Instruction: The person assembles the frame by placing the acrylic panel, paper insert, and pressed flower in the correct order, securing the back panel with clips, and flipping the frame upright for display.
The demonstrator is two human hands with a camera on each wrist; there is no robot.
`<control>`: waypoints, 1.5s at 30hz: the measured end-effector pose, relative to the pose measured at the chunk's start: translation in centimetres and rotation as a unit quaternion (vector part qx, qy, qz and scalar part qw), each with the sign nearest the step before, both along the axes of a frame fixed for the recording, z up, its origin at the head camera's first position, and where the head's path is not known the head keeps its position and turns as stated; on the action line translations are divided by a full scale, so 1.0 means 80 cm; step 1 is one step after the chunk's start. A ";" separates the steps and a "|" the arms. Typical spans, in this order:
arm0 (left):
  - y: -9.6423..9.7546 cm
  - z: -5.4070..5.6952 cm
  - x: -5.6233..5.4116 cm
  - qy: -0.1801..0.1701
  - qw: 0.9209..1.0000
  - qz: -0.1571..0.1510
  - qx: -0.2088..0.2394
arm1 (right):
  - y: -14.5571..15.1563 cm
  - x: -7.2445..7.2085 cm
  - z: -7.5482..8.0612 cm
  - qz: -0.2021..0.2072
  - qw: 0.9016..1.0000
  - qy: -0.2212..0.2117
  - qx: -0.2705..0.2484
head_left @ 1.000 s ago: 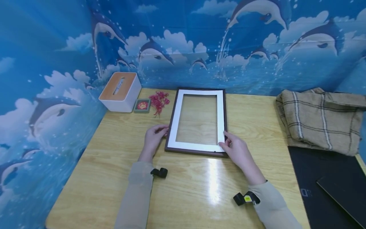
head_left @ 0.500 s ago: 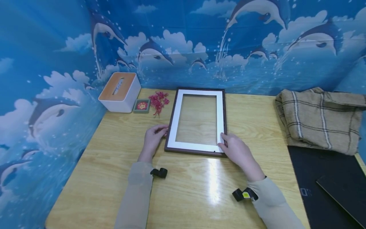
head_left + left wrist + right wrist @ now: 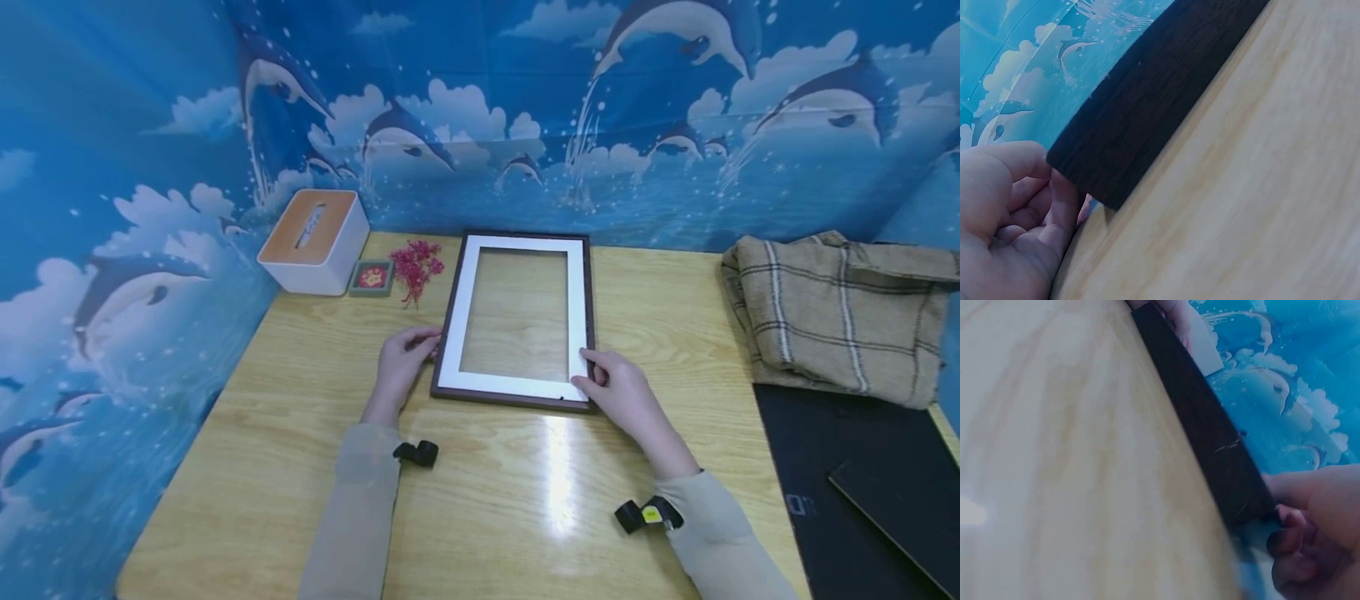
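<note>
A dark-brown picture frame (image 3: 510, 403) with a white mat border (image 3: 517, 242) lies on the wooden table, wood grain showing through its opening. My left hand (image 3: 401, 367) holds its left edge near the lower corner; the left wrist view shows curled fingers (image 3: 1060, 206) at the end of the dark side. At the lower right corner, my right hand (image 3: 618, 392) grips the frame, its thumb and index fingertips over the white border. Curled fingers (image 3: 1297, 562) show beside the frame's end in the right wrist view, with the undersides hidden.
A white tissue box (image 3: 311, 279) with a wooden lid stands back left. Next to it are a small green square box (image 3: 362, 288) and a pink dried-flower bunch (image 3: 417, 265). A folded plaid blanket (image 3: 832, 317) and black panels (image 3: 847, 458) lie at right.
My right hand's index finger has shifted slightly inward from the frame's right edge onto the white border, and its fingers have spread apart a little. My left hand and the frame stay nearly still.
</note>
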State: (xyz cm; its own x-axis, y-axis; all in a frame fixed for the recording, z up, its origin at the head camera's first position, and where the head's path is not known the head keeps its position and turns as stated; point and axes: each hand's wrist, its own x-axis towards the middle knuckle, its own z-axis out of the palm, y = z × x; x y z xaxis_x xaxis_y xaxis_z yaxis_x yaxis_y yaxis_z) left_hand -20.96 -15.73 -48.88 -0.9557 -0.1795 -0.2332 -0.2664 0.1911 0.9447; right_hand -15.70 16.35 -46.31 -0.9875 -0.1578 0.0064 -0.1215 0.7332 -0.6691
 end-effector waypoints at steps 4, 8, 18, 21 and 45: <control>0.002 0.003 -0.001 -0.005 1.000 -0.001 -0.009 | 0.007 0.001 -0.008 -0.010 0.999 0.004 -0.045; 0.004 0.006 -0.002 -0.003 1.000 0.000 -0.008 | 0.013 0.002 -0.014 -0.016 0.997 0.002 -0.072; 0.006 0.010 -0.005 0.004 1.000 0.001 -0.006 | 0.021 -0.001 -0.026 -0.034 0.993 0.023 -0.113; 0.005 0.010 -0.004 0.002 1.000 0.000 -0.018 | 0.021 -0.001 -0.027 -0.038 0.991 0.028 -0.125; -0.009 0.029 -0.013 0.032 0.998 0.044 -0.019 | 0.021 0.003 -0.033 -0.038 0.991 0.015 -0.124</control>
State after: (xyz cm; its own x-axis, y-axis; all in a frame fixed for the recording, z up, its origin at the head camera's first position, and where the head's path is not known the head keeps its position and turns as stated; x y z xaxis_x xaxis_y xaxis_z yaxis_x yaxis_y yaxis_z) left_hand -22.02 -16.43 -46.53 -0.9483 -0.2719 -0.1640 -0.2237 0.2054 0.9528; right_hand -15.47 18.03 -48.94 -0.9952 -0.0734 0.0653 -0.0952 0.5543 -0.8268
